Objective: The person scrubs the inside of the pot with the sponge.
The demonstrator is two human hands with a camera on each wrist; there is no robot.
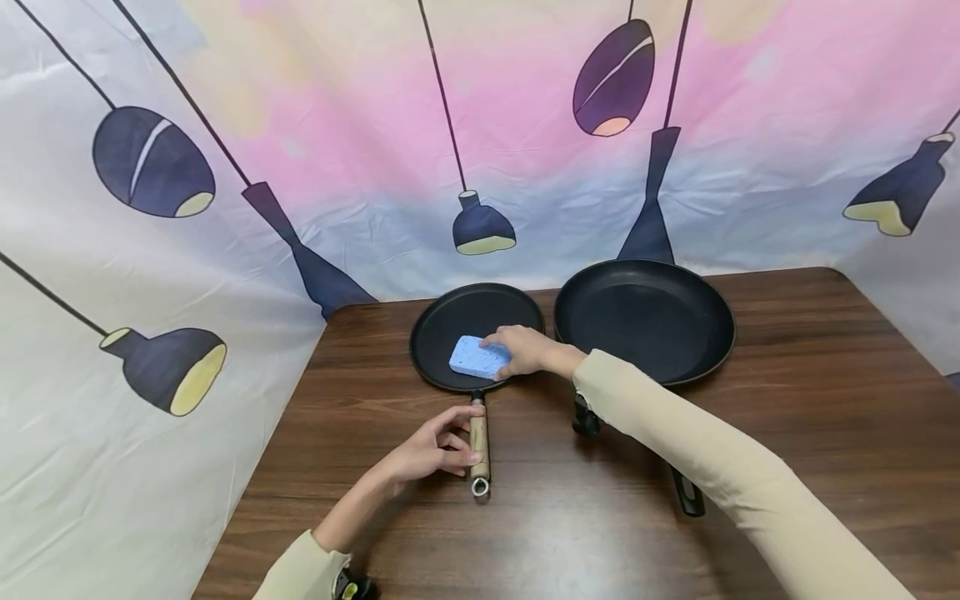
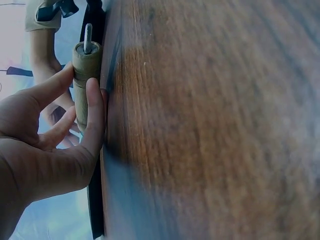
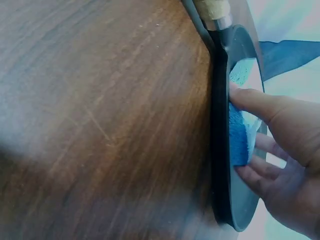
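A small black frying pan (image 1: 442, 321) lies on the table, its wooden handle (image 1: 480, 442) pointing toward me. My left hand (image 1: 420, 454) pinches that handle from the left side, thumb and fingers on the wood; in the left wrist view the handle (image 2: 87, 65) sits between the fingertips. Inside the pan, a light blue sponge (image 1: 471, 358) lies against the cooking surface. My right hand (image 1: 525, 348) grips the sponge's right part, and its palm side is hidden in the head view. In the right wrist view, thumb and fingers hold opposite edges of the sponge (image 3: 239, 135).
A larger black frying pan (image 1: 645, 317) stands close to the right of the small one, its black handle (image 1: 686, 492) partly hidden under my right sleeve (image 1: 690, 433). The brown wooden table (image 1: 585, 533) ends at a cloth backdrop (image 1: 360, 125) printed with hanging lamps.
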